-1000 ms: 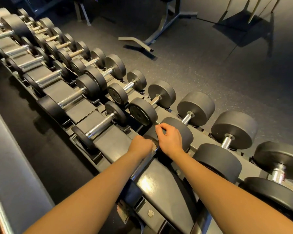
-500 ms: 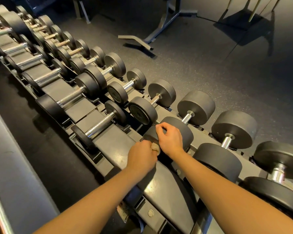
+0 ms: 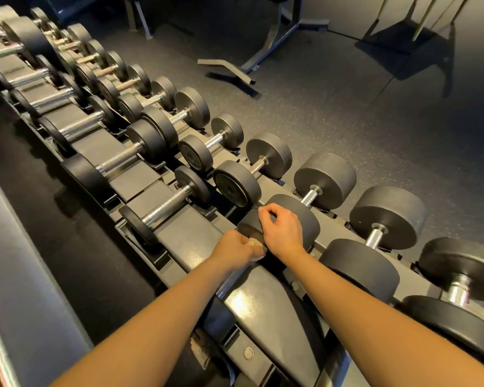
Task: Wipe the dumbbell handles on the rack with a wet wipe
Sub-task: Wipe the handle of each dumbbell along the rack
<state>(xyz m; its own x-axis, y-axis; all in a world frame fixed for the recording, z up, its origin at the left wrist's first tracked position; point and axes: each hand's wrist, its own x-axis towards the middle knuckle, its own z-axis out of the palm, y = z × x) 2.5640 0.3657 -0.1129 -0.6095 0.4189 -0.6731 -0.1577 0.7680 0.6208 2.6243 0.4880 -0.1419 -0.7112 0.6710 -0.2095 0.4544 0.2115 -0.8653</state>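
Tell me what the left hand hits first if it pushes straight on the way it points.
Probably the dumbbell head just beyond it, which the right hand holds; the left hand grips the wipe.

Two-tier rack [image 3: 185, 236] on floor [image 3: 347, 121], dumbbells [image 3: 324, 182] cradled.

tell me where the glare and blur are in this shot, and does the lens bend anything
Head view: a hard glare patch on the glossy rack panel and glints on the chrome handle; head view edges: the bottom-right dumbbell looks smeared; the wide lens bows the row into a curve; the wet wipe in the left hand is fairly sharp.
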